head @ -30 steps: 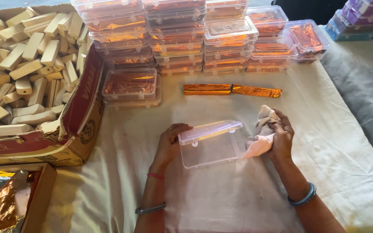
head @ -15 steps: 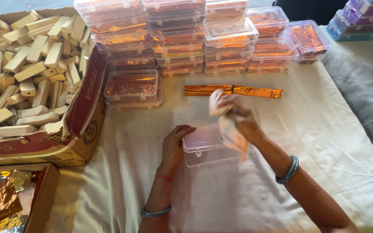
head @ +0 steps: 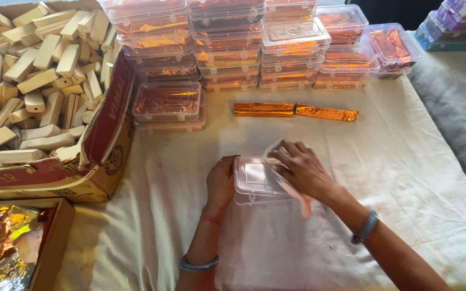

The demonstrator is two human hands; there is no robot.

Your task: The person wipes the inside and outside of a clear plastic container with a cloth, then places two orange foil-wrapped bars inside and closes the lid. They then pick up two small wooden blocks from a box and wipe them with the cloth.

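A small clear plastic box [head: 254, 180] with its lid down lies on the cream cloth [head: 405, 178] in front of me. My left hand [head: 221, 180] holds the box by its left end. My right hand [head: 302, 171] presses a pale pink cloth [head: 292, 191] onto the lid, fingers spread over it. Two orange foil-wrapped sticks [head: 295, 110] lie end to end just beyond the box.
Stacks of clear boxes with orange foil inside [head: 254, 43] line the far edge. A cardboard carton of pale wooden blocks [head: 33, 81] stands at left. A low box with crumpled foil sheets [head: 6, 245] sits at near left. Purple-lidded boxes [head: 454, 24] are at far right.
My right hand, which held the pink cloth up beside the box, has come left and down onto the lid. The box has shifted slightly left; my left hand stays on it.
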